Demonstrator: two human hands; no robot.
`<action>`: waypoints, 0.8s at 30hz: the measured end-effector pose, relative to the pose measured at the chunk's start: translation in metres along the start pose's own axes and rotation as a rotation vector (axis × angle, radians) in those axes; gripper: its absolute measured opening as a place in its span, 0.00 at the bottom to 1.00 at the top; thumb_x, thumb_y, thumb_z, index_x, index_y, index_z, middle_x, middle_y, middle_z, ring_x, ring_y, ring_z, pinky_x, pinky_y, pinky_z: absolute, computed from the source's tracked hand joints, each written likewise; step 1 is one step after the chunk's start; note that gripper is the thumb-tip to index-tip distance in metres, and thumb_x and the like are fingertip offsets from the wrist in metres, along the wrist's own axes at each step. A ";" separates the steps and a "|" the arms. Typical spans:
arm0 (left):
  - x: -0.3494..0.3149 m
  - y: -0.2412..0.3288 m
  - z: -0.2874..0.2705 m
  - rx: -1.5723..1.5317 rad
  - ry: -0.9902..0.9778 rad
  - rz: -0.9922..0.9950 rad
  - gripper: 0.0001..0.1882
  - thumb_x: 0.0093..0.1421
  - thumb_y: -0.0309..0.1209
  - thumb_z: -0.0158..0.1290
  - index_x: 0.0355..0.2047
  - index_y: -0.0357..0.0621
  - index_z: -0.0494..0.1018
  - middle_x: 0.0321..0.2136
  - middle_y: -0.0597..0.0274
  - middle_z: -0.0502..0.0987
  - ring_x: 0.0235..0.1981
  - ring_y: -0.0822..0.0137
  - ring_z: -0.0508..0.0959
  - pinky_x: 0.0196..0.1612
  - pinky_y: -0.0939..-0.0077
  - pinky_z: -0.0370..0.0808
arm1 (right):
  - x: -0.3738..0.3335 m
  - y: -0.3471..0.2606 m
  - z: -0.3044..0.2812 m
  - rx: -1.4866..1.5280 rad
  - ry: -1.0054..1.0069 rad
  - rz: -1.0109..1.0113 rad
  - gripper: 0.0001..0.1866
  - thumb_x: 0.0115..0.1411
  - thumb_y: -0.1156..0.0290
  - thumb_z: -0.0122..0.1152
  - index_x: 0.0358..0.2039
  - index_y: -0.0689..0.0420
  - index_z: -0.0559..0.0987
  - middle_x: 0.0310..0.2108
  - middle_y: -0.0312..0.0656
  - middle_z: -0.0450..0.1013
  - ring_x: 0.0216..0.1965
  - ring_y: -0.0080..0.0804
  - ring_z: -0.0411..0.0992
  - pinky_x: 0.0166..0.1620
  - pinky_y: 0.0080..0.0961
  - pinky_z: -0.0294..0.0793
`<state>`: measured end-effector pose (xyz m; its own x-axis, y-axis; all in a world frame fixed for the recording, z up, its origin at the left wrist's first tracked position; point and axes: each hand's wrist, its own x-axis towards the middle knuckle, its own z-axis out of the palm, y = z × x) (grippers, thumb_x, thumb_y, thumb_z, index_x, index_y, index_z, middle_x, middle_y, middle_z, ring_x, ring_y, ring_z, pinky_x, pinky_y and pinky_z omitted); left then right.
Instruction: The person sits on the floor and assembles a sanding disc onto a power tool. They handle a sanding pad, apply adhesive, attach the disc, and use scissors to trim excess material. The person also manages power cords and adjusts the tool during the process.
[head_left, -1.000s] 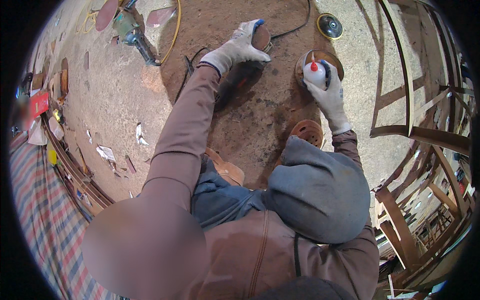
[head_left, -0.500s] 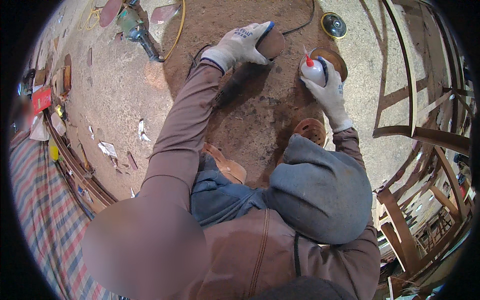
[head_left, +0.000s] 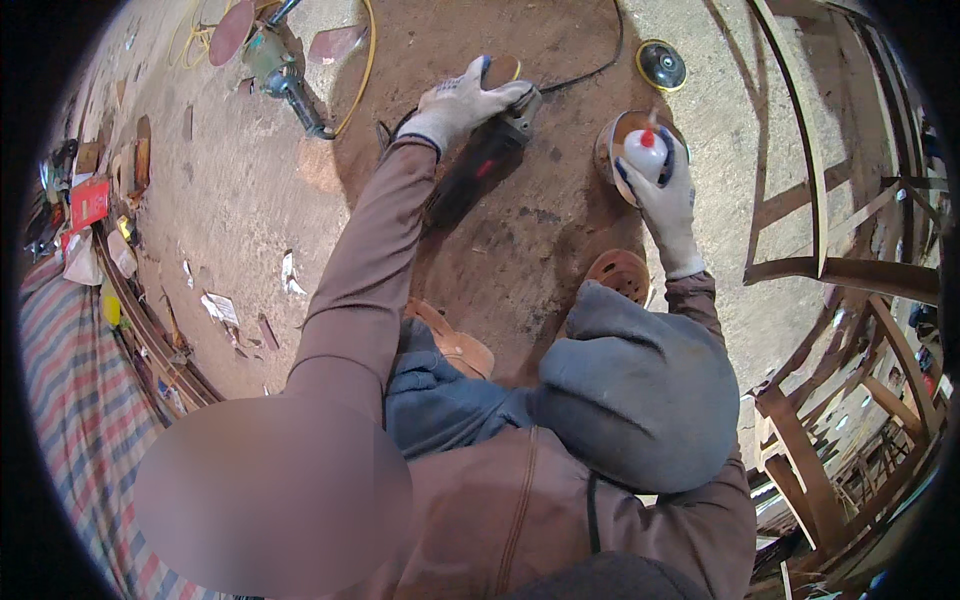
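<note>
My left hand, in a white work glove with blue fingertips, is closed around the head of a dark angle grinder. The grinder's body slants down toward my left foot. A brown disc shows only partly beyond my fingers. My right hand, gloved the same way, grips a white squeeze bottle with a red nozzle. The bottle is over a round, brown-lined dish or cup-shaped piece; whether it touches is hard to tell.
A black round pad with a yellow rim lies beyond the bottle. At far left lies a green power tool with a disc and yellow cord. A black cord runs past the grinder. Brown metal frames stand at right.
My left hand has turned the grinder, so its disc, face-on before, is now mostly hidden and more of the body shows. The bottle has shifted slightly right in my right hand.
</note>
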<state>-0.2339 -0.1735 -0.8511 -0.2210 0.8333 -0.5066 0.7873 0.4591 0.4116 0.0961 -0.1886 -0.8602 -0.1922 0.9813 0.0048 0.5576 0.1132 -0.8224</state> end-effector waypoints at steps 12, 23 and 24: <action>-0.012 0.019 0.040 -0.206 0.212 0.018 0.62 0.39 0.56 0.73 0.68 0.37 0.55 0.60 0.38 0.68 0.62 0.45 0.71 0.64 0.58 0.68 | 0.032 0.121 -0.049 0.126 0.529 0.005 0.38 0.51 0.66 0.81 0.58 0.60 0.67 0.51 0.43 0.70 0.49 0.31 0.70 0.54 0.27 0.73; -0.060 0.052 0.024 0.049 -0.018 -0.014 0.69 0.42 0.68 0.66 0.73 0.42 0.46 0.61 0.37 0.63 0.61 0.40 0.69 0.61 0.51 0.70 | 0.075 -0.020 -0.082 -0.707 0.496 -0.497 0.40 0.57 0.49 0.72 0.60 0.65 0.70 0.57 0.55 0.70 0.59 0.55 0.67 0.59 0.49 0.69; -0.059 0.051 0.026 0.012 -0.007 -0.005 0.69 0.42 0.69 0.65 0.72 0.41 0.46 0.62 0.36 0.62 0.61 0.39 0.69 0.62 0.51 0.69 | 0.093 -0.037 -0.074 -0.575 0.276 -0.518 0.34 0.61 0.53 0.68 0.59 0.65 0.72 0.56 0.55 0.72 0.57 0.56 0.68 0.59 0.47 0.68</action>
<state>-0.1659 -0.2072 -0.8195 -0.2205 0.8290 -0.5140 0.7933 0.4590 0.3999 0.1174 -0.0902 -0.7871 -0.3751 0.7771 0.5054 0.7938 0.5508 -0.2578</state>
